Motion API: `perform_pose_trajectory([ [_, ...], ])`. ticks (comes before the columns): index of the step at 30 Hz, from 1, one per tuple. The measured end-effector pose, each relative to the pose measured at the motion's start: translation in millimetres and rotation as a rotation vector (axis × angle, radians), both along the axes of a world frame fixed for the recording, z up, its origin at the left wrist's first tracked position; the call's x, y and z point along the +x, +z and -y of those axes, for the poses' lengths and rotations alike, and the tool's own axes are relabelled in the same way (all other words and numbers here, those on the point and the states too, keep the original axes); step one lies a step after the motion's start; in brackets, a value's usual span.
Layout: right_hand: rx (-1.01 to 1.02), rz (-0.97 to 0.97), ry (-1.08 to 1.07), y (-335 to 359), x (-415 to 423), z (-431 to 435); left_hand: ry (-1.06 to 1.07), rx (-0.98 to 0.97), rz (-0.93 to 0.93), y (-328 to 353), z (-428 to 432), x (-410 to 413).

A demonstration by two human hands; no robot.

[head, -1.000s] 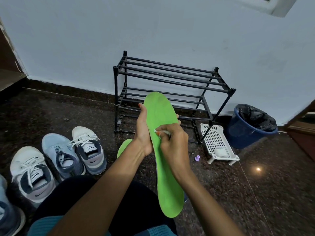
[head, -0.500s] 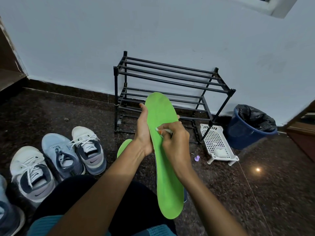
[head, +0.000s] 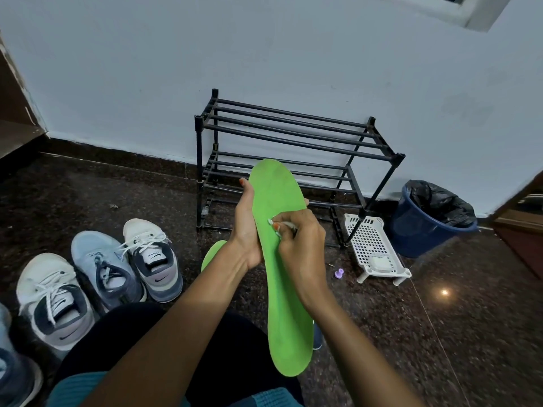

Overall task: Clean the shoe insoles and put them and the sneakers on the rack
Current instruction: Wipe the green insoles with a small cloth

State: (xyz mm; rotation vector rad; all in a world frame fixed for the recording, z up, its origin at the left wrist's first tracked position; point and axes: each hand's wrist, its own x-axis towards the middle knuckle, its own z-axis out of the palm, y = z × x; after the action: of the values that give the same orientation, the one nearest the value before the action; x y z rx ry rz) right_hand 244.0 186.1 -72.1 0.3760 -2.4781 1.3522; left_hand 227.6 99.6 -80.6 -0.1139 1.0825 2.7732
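Observation:
My left hand (head: 245,230) grips a long bright green insole (head: 289,304) by its left edge, held upright in front of me. My right hand (head: 299,245) pinches a small white wipe (head: 274,224) and presses it against the insole's upper half. A second green insole (head: 211,255) lies on the floor, mostly hidden behind my left arm. Three sneakers stand at the left: a white and grey one (head: 53,298), a light blue one (head: 102,268) and another white and grey one (head: 152,257). The black two-tier shoe rack (head: 293,142) stands bare against the wall.
A white perforated tray (head: 373,248) with a small white packet sits by the rack's right leg. A blue bin (head: 423,227) with a black liner stands further right. A small purple cap (head: 338,273) lies on the dark granite floor. Another shoe (head: 14,374) is cut off at the bottom left.
My right hand with the wipe has moved slightly up the insole. The insole and left hand stay almost where they were.

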Motion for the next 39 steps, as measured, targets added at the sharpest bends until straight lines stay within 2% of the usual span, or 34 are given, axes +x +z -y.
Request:
perform_pose_trajectory([
  [7,0.022,-0.008,0.113,-8.4,27.0,0.1,-0.003,0.086,0.016,-5.0,3.9,-5.2],
  [15,0.042,-0.043,-0.023,1.7,-1.3,-3.6,0.028,-0.046,0.008,0.2,1.3,-0.5],
  [23,-0.001,0.001,0.113,-7.4,29.3,-2.3,0.045,0.036,0.02,-3.4,5.5,-5.7],
  [33,0.115,-0.078,-0.053,-1.1,-0.3,-4.1,0.021,-0.051,-0.009,1.7,2.7,-1.2],
  [39,0.043,-0.042,0.072,-9.0,27.0,-4.1,0.062,0.025,-0.006,-0.6,5.7,-4.2],
])
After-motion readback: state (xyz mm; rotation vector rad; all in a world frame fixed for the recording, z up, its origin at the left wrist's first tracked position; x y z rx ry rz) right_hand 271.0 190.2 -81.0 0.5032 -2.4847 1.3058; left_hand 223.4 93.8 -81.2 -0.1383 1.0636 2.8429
